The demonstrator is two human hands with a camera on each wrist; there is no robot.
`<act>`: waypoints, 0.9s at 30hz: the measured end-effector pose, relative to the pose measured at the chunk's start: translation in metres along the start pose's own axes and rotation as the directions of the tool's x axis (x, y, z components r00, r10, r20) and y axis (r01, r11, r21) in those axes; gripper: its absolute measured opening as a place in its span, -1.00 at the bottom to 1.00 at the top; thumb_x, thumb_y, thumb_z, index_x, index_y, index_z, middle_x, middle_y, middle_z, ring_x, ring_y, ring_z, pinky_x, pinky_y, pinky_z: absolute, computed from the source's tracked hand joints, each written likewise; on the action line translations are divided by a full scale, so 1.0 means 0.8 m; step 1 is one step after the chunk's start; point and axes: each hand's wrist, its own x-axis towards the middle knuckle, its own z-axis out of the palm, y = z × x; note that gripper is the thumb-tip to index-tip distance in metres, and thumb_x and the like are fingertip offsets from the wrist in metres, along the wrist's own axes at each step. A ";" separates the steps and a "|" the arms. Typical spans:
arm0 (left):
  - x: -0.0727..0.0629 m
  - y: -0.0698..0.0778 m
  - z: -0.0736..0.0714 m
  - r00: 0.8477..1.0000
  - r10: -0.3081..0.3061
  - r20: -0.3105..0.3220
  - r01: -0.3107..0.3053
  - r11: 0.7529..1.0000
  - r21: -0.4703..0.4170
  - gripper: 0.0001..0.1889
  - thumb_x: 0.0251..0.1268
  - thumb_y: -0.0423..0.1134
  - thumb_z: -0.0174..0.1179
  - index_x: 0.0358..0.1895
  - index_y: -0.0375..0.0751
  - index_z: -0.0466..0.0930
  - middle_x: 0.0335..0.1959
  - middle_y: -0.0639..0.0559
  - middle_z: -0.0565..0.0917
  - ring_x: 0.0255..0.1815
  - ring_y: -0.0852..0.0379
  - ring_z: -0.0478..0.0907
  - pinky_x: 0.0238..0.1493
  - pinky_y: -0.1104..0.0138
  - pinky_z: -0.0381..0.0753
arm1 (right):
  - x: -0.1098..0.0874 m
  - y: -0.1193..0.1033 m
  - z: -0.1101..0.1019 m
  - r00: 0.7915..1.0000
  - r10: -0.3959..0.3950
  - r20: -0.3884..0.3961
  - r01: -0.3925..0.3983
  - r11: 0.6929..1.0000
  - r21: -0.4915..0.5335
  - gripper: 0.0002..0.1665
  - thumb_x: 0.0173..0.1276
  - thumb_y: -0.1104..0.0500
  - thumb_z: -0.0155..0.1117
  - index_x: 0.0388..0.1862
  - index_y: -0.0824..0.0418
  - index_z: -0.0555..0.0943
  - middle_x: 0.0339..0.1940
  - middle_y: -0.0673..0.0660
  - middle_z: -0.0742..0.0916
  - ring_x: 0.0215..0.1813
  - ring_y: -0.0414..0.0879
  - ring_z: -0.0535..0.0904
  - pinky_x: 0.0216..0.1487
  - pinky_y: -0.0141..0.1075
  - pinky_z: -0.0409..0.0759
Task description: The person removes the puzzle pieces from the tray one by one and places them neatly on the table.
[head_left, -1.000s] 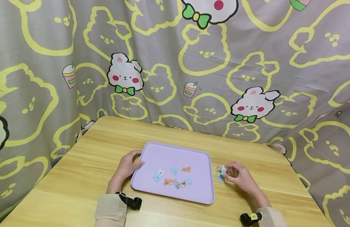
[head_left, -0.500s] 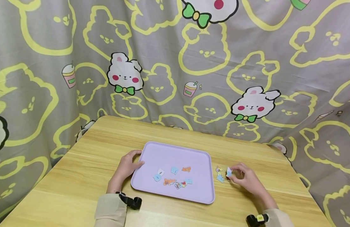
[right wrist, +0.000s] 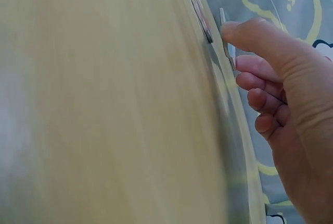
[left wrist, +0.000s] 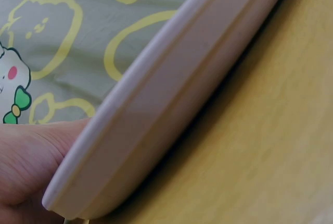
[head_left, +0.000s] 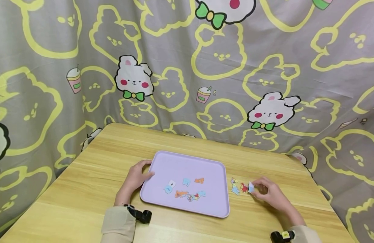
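A grey fabric curtain printed with yellow outlines (head_left: 171, 114) spans the full width behind the light wood-grain worktop (head_left: 92, 185). At left, a beige sleeve (head_left: 118, 224) ends at a black wrist camera (head_left: 142, 216). The left hand (head_left: 139, 175) grasps the left edge of a lilac rectangular tray with rounded corners and raised rim (head_left: 202, 168), its thumb over the rim. The tray lies flat on the worktop.

Small, flat, irregular pieces lie in the tray, from left to right: a light-blue piece (head_left: 168, 189) touching or just beside a white piece with a dark mark (head_left: 172, 183); an orange piece (head_left: 181, 194); a pale-blue piece (head_left: 186, 182); a multicoloured piece (head_left: 193, 197); a second orange piece (head_left: 199, 180); and a small blue piece (head_left: 201, 193).

On the worktop, just beyond the tray's right side, is a yellow-and-blue group of pieces (head_left: 234, 186), followed by a red piece (head_left: 243, 187). At right, the right hand (head_left: 270, 192) pinches a thin white-and-blue piece (head_left: 251, 187), held on edge between thumb and fingers.
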 end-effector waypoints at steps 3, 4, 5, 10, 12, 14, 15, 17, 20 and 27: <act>0.000 0.001 0.000 1.000 -0.002 0.001 0.002 1.000 -0.004 -0.45 0.29 -0.28 0.27 0.33 -0.33 0.40 0.38 -0.32 0.42 0.47 -0.32 0.25 0.50 -0.12 0.24 | -0.002 0.004 -0.003 1.000 -0.005 0.008 0.005 1.000 -0.006 -0.70 0.09 0.26 0.51 -0.17 0.12 0.68 -0.39 -0.08 0.55 -0.41 -0.34 0.36 -0.48 -0.48 0.39; 0.000 0.001 -0.001 1.000 -0.003 0.001 0.003 1.000 -0.005 -0.45 0.29 -0.28 0.27 0.33 -0.33 0.41 0.38 -0.32 0.42 0.47 -0.32 0.25 0.50 -0.12 0.24 | -0.002 0.005 -0.004 1.000 -0.007 0.011 0.007 1.000 -0.007 -0.70 0.09 0.26 0.51 -0.17 0.12 0.67 -0.40 -0.09 0.55 -0.41 -0.34 0.36 -0.48 -0.49 0.38; 0.000 0.001 -0.001 1.000 -0.004 0.002 0.004 1.000 -0.006 -0.45 0.29 -0.28 0.27 0.33 -0.33 0.41 0.38 -0.32 0.42 0.47 -0.32 0.25 0.50 -0.12 0.24 | -0.003 0.007 -0.005 1.000 -0.009 0.013 0.009 1.000 -0.011 -0.70 0.09 0.26 0.51 -0.18 0.11 0.67 -0.40 -0.09 0.55 -0.41 -0.34 0.36 -0.48 -0.48 0.38; 0.000 0.002 -0.001 1.000 -0.003 0.006 0.003 1.000 -0.005 -0.45 0.29 -0.28 0.27 0.33 -0.33 0.40 0.38 -0.32 0.42 0.47 -0.32 0.25 0.50 -0.12 0.24 | -0.006 0.011 -0.010 1.000 -0.012 0.027 0.013 1.000 -0.012 -0.70 0.08 0.26 0.52 -0.19 0.11 0.67 -0.40 -0.09 0.54 -0.41 -0.34 0.36 -0.48 -0.48 0.37; 0.000 0.003 -0.001 1.000 -0.004 0.005 0.004 1.000 -0.007 -0.45 0.29 -0.28 0.27 0.33 -0.33 0.40 0.38 -0.32 0.42 0.47 -0.32 0.25 0.51 -0.12 0.24 | -0.006 0.012 -0.012 0.999 -0.019 0.035 0.019 1.000 -0.009 -0.70 0.07 0.26 0.52 -0.19 0.12 0.67 -0.40 -0.09 0.55 -0.41 -0.32 0.37 -0.48 -0.48 0.37; 0.000 0.004 -0.002 1.000 -0.003 0.005 0.003 1.000 -0.009 -0.45 0.29 -0.28 0.27 0.33 -0.34 0.40 0.38 -0.32 0.42 0.47 -0.32 0.25 0.51 -0.12 0.24 | -0.005 0.013 -0.013 0.999 -0.030 0.042 0.030 1.000 -0.004 -0.70 0.07 0.27 0.52 -0.20 0.14 0.67 -0.41 -0.08 0.55 -0.42 -0.30 0.38 -0.49 -0.48 0.38; 0.000 0.004 -0.002 1.000 -0.003 0.006 0.003 1.000 -0.009 -0.45 0.29 -0.28 0.27 0.33 -0.34 0.40 0.38 -0.32 0.42 0.47 -0.32 0.25 0.51 -0.12 0.24 | -0.005 0.012 -0.013 0.998 -0.035 0.047 0.035 0.999 -0.005 -0.70 0.07 0.27 0.52 -0.19 0.14 0.67 -0.41 -0.08 0.55 -0.42 -0.29 0.39 -0.49 -0.48 0.39; 0.000 0.004 -0.002 1.000 -0.005 0.008 0.005 1.000 -0.008 -0.45 0.29 -0.28 0.26 0.33 -0.33 0.40 0.38 -0.32 0.42 0.47 -0.32 0.25 0.51 -0.12 0.24 | -0.004 0.012 -0.014 0.998 -0.039 0.058 0.039 0.999 -0.006 -0.70 0.06 0.27 0.52 -0.19 0.16 0.67 -0.41 -0.08 0.55 -0.42 -0.29 0.39 -0.49 -0.48 0.39; 0.000 0.004 -0.002 1.000 -0.009 0.009 0.009 1.000 -0.004 -0.45 0.29 -0.27 0.26 0.33 -0.33 0.40 0.39 -0.32 0.41 0.47 -0.31 0.24 0.51 -0.12 0.23 | -0.002 0.009 -0.017 0.997 -0.040 0.068 0.041 0.999 -0.013 -0.68 0.06 0.26 0.52 -0.18 0.19 0.67 -0.41 -0.07 0.55 -0.42 -0.30 0.39 -0.49 -0.48 0.39; 0.001 0.005 -0.002 1.000 -0.015 0.009 0.015 1.000 -0.003 -0.45 0.29 -0.27 0.27 0.33 -0.32 0.40 0.39 -0.31 0.41 0.48 -0.30 0.24 0.51 -0.12 0.23 | 0.001 0.007 -0.020 0.996 -0.027 0.083 0.027 1.000 -0.010 -0.65 0.06 0.25 0.52 -0.15 0.24 0.68 -0.40 -0.04 0.58 -0.42 -0.30 0.39 -0.49 -0.48 0.39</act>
